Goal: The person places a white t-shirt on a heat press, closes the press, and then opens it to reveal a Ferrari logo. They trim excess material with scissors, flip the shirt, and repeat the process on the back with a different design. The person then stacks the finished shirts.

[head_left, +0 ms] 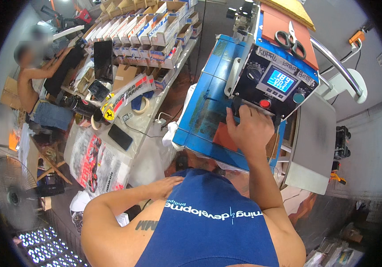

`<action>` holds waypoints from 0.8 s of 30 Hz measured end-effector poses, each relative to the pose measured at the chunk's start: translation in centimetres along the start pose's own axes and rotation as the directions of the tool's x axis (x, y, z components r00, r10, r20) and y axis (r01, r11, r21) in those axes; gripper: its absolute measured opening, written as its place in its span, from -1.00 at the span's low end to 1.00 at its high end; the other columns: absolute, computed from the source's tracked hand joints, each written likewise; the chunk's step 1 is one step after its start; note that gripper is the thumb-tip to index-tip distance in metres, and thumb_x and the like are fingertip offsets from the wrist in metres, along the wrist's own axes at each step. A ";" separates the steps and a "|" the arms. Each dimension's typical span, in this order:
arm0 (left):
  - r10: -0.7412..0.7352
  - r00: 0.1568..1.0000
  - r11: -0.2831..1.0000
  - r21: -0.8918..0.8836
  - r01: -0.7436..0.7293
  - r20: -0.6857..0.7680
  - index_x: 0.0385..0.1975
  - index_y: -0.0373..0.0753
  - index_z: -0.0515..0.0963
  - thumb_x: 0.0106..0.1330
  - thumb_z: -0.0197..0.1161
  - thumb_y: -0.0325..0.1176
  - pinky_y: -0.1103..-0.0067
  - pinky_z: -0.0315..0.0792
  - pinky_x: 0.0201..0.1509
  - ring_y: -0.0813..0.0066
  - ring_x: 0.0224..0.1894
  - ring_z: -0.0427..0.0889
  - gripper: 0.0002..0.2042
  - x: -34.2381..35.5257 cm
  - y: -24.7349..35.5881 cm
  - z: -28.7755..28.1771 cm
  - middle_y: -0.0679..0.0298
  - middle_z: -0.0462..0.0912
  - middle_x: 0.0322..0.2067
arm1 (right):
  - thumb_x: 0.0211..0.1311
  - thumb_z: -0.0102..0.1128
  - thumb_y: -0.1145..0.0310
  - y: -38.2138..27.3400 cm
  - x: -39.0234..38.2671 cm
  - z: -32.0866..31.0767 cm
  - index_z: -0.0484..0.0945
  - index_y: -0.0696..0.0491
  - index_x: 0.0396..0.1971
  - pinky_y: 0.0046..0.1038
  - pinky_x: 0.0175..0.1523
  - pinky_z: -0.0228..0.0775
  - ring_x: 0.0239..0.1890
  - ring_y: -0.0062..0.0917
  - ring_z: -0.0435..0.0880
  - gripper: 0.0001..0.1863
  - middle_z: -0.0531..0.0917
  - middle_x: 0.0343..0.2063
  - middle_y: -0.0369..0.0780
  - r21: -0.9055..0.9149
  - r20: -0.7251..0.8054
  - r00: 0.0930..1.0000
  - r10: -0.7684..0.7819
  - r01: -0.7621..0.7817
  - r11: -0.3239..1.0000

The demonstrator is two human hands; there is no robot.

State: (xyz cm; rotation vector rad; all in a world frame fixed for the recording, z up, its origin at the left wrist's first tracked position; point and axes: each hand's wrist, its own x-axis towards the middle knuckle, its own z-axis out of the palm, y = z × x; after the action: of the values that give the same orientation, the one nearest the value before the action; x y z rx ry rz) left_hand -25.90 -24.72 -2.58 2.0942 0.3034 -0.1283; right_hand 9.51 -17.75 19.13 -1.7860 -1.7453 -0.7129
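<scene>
Blue heat press [213, 95] — black panel [246, 86], bright screen [282, 79] — right grip [254, 129] half-curled, its hold unclear.

1. The right hand [254, 127] curls just below the black control panel [283, 107] of a blue machine [206, 82], near a red button [265, 104].
2. The left hand [166, 188] rests against the blue shirt [209, 236].
3. Scissors [291, 41] lie atop the machine.
4. A dark phone [120, 136] lies on the table [151, 113].
5. Another person [28, 95] is at left, arms extended.
</scene>
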 end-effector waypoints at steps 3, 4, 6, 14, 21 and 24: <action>0.008 1.000 1.000 -0.002 -0.008 0.000 0.50 -0.31 0.10 0.18 0.43 -0.09 0.16 0.10 0.57 -0.08 0.51 0.16 -0.07 -0.1 -0.3 -0.2 -0.08 0.11 0.50 | 0.15 0.40 0.09 0.0 0.0 0.0 0.50 -0.05 -0.60 -0.29 -0.33 0.48 -0.57 -0.34 0.65 -0.67 0.62 -0.62 -0.25 0.024 -0.008 1.000 0.001 -0.001 1.000; 0.009 1.000 1.000 -0.010 -0.009 0.003 0.50 -0.31 0.10 0.19 0.42 -0.11 0.16 0.10 0.57 -0.08 0.52 0.16 -0.08 -0.2 -0.5 -0.1 -0.08 0.11 0.50 | 0.13 0.41 0.08 0.0 0.0 -0.1 0.52 -0.04 -0.59 -0.28 -0.33 0.48 -0.55 -0.32 0.66 -0.67 0.63 -0.60 -0.24 0.027 0.003 1.000 0.005 -0.005 1.000; 0.018 1.000 1.000 -0.014 -0.018 -0.001 0.50 -0.31 0.10 0.21 0.41 -0.15 0.16 0.10 0.57 -0.08 0.52 0.16 -0.11 -0.2 -1.0 0.0 -0.07 0.12 0.50 | 0.11 0.42 0.07 0.1 -0.1 -0.2 0.55 -0.02 -0.58 -0.28 -0.33 0.48 -0.52 -0.30 0.68 -0.67 0.67 -0.57 -0.22 0.028 0.027 0.999 0.018 -0.019 0.999; -0.104 0.990 0.991 -0.078 0.112 0.098 0.48 -0.32 0.14 0.34 0.28 -0.16 0.19 0.11 0.58 -0.06 0.52 0.17 -0.23 0.7 -1.7 -0.2 -0.10 0.15 0.49 | 0.07 0.43 0.09 0.0 -0.1 -0.4 0.56 -0.03 -0.54 -0.27 -0.31 0.49 -0.48 -0.32 0.70 -0.70 0.68 -0.53 -0.24 0.102 0.041 0.997 0.069 -0.072 0.992; 0.062 0.998 0.997 0.053 -0.063 0.021 0.48 -0.33 0.14 0.43 0.14 -0.16 0.19 0.12 0.57 -0.10 0.50 0.19 -0.32 0.0 -1.1 -1.2 -0.14 0.18 0.46 | 0.09 0.40 0.14 0.0 -0.5 -0.7 0.58 -0.01 -0.46 -0.25 -0.12 0.53 -0.34 -0.34 0.73 -0.75 0.69 -0.46 -0.23 0.139 0.100 0.989 0.107 -0.120 0.983; 0.093 0.996 0.994 0.049 -0.093 0.009 0.49 -0.32 0.13 0.44 0.11 -0.14 0.19 0.11 0.57 -0.11 0.50 0.18 -0.32 -0.1 -1.8 -1.0 -0.14 0.18 0.45 | 0.09 0.40 0.14 0.0 -0.5 -0.7 0.60 0.00 -0.43 -0.24 -0.11 0.53 -0.32 -0.34 0.74 -0.75 0.70 -0.45 -0.23 0.154 0.078 0.992 0.095 -0.106 0.982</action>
State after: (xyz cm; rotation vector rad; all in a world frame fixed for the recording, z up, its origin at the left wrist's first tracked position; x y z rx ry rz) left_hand -26.49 -23.01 -3.51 2.1525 0.2003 -0.0876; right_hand 9.53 -18.55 19.27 -1.7948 -1.6919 -0.4621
